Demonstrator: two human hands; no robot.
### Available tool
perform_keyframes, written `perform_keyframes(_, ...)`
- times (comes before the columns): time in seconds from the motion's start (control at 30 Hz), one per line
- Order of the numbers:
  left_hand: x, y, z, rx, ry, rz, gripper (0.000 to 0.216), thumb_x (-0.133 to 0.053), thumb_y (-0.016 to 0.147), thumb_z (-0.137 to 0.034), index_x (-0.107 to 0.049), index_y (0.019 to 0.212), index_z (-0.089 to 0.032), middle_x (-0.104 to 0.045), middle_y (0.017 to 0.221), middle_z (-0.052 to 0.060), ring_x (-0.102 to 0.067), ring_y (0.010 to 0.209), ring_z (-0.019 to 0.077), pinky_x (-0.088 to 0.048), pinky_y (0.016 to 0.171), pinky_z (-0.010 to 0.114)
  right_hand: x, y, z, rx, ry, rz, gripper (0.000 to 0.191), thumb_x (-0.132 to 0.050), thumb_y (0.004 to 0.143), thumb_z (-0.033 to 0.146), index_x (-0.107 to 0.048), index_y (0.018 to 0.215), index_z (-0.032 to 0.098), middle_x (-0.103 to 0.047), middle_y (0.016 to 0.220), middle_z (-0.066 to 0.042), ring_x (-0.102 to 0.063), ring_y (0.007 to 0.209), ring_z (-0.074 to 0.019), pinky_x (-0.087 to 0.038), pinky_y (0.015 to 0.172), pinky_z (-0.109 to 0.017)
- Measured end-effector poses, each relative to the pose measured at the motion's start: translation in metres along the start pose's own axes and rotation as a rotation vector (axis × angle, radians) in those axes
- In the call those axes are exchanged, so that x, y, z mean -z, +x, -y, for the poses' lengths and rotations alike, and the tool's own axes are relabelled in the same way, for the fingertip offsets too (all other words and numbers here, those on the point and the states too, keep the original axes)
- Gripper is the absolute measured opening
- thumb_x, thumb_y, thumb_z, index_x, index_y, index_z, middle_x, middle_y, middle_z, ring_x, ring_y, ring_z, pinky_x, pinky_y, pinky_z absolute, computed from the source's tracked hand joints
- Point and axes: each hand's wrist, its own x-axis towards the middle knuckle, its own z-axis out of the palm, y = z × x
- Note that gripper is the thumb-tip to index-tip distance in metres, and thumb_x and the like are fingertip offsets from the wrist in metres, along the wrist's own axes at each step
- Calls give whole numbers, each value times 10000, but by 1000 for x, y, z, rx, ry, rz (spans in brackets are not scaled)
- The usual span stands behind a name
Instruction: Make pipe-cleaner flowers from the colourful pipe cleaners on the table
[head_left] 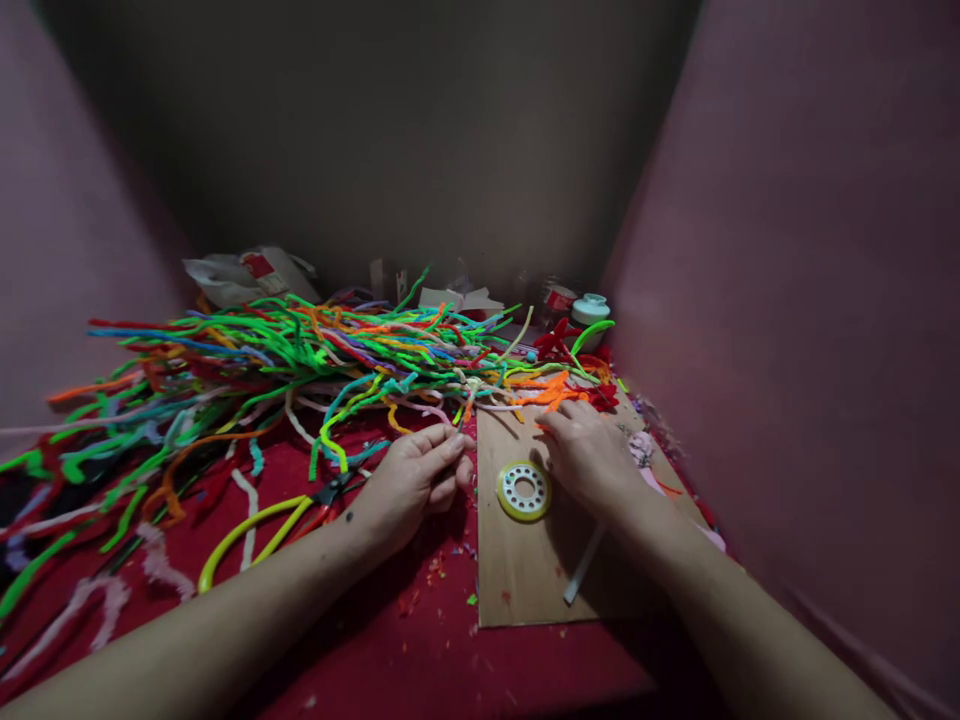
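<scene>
My left hand [429, 472] is closed in a pinch just left of the wooden board [517, 580]; whatever lies between its fingertips is too small to make out. Over the board's far part, my right hand [589, 450] has its fingers curled down beside orange fuzzy pipe cleaners [555, 388]. A speck of orange shows at its fingertips, but the grip itself is hidden. Between the hands, a yellow-rimmed white tape spool [512, 487] with a ring of holes lies flat. Under my right wrist rests a thin pale strip [583, 570].
A large heap of multicoloured pipe cleaners [300, 345] spreads across the red cloth [405, 650]. A yellow-handled cutting tool [255, 530] lies by my left forearm. Behind are a plastic bag [221, 280] and a jar with a pale lid [591, 308]. Walls stand close on both sides.
</scene>
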Motion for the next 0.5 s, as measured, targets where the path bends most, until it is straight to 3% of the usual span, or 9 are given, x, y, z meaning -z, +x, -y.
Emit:
perform_keyframes(0.2, -1, -1, 0, -8, 14, 5, 215, -553, 813, -338, -476, 755, -146, -533, 577, -33, -245, 353, -2, -158, 375, 162, -6, 14, 0, -37, -158, 77, 197, -505, 755, 83, -682, 726, 164, -656, 656, -138, -572, 622, -214, -302, 525, -306)
perform_keyframes(0.37, -1, -1, 0, -7, -30, 26, 226, -585, 783, -350, -480, 768, -150, -530, 565, -36, -252, 346, -1, -132, 372, 166, -2, 4, -4, -91, -120, 7, 188, -481, 752, 93, -656, 749, 161, -666, 720, -129, -584, 656, -227, -315, 547, -307)
perform_keyframes(0.5, 0, -1, 1, 4, -17, 30, 223, -586, 785, -329, -467, 735, -148, -522, 558, -39, -254, 345, -6, -120, 371, 165, -3, -6, -12, -165, 42, -161, 225, -432, 770, 98, -646, 773, 165, -660, 713, -112, -567, 654, -222, -338, 583, -312)
